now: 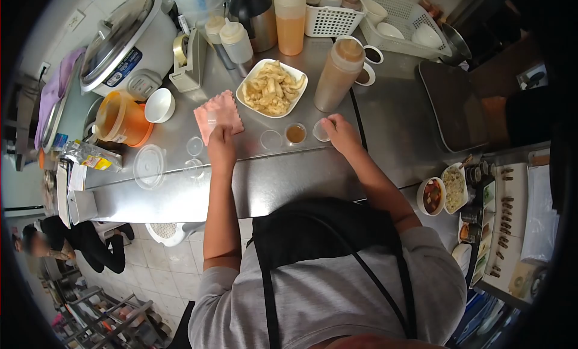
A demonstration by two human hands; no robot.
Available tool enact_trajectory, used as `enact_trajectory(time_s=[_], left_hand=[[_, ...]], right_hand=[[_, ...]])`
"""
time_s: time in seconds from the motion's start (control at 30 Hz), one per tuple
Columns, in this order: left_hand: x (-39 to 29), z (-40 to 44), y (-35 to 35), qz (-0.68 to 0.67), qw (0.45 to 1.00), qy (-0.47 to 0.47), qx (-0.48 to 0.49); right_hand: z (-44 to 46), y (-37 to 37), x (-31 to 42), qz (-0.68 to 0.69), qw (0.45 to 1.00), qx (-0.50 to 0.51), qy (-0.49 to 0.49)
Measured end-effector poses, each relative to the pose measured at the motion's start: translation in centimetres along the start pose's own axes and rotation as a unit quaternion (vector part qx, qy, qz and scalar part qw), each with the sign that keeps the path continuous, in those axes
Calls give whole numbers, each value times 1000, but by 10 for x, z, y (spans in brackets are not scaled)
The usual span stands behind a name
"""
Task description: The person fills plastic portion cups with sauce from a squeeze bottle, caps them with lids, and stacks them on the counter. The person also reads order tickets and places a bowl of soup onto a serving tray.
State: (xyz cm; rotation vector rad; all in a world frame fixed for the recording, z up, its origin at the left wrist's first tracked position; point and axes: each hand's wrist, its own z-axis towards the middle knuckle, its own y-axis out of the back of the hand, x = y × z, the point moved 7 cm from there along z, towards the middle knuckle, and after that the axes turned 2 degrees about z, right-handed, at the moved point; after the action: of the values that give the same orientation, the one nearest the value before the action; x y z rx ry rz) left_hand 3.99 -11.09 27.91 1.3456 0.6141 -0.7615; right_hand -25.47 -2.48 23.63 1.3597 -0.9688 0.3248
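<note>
My left hand (221,145) is closed at the lower edge of a pink cloth (224,110); what its fingers hold, if anything, is hidden. In my right hand (341,134) a small clear lid (321,131) is pinched between the fingers. Just left of that lid stands a small cup of brown sauce (295,134), with another clear round piece (271,140) beside it. Behind them sits a white bowl of fried food (272,88). A large squeeze bottle (340,75) of brownish liquid stands upright beyond my right hand.
A rice cooker (127,39), an orange tub (123,120) and a white bowl (159,105) are at the left. Bottles and a white basket (335,21) line the back. A dark tray (451,108) and food bowls (431,196) lie right. Another person (90,243) is at lower left.
</note>
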Motion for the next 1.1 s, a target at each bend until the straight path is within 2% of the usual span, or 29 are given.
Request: enact_trajectory(time_s=[0.03, 0.13, 0.27, 0.37, 0.47, 0.6, 0.63, 0.7, 0.73, 0.83, 0.9, 0.93, 1.0, 1.03, 1.1], left_hand=[[7, -6, 1, 18, 1000, 17, 7], [13, -18, -16, 25, 998, 25, 60], [20, -30, -55, 6, 989, 35, 142], [13, -51, -80, -137, 919, 235, 284], [0, -59, -96, -290, 865, 265, 312], [-19, -63, -103, -361, 823, 237, 369], [-22, -61, -102, -380, 822, 226, 358], [-29, -60, -98, -416, 820, 205, 336], [-31, -59, -96, -401, 831, 193, 333], [-37, -57, -91, -361, 866, 145, 314], [-43, -56, -93, -340, 889, 96, 293], [-41, -57, -96, -361, 880, 118, 284], [-37, -57, -100, -403, 861, 163, 266], [-36, -55, -97, -355, 892, 173, 220], [-29, -46, -101, -315, 928, 120, 158]], right_hand=[[-1, 6, 2, -46, 998, -28, -20], [-16, 21, 61, -245, 956, -63, 147], [-30, -13, 92, -265, 932, -6, 248], [-26, -38, 88, -270, 921, 10, 279], [-33, -46, 92, -238, 932, 25, 273], [-41, -43, 97, -146, 951, 42, 270], [-42, -39, 100, -117, 954, 40, 273], [-42, -35, 93, 18, 971, 136, 196], [-43, -36, 88, 85, 967, 183, 155], [-32, -51, 65, 175, 953, 246, 37], [-32, -52, 66, 157, 959, 231, 40], [-33, -53, 69, 148, 962, 224, 41], [-39, -49, 77, 125, 976, 139, 113], [-43, -46, 81, 112, 978, 96, 149], [-48, -45, 84, 125, 977, 72, 159]])
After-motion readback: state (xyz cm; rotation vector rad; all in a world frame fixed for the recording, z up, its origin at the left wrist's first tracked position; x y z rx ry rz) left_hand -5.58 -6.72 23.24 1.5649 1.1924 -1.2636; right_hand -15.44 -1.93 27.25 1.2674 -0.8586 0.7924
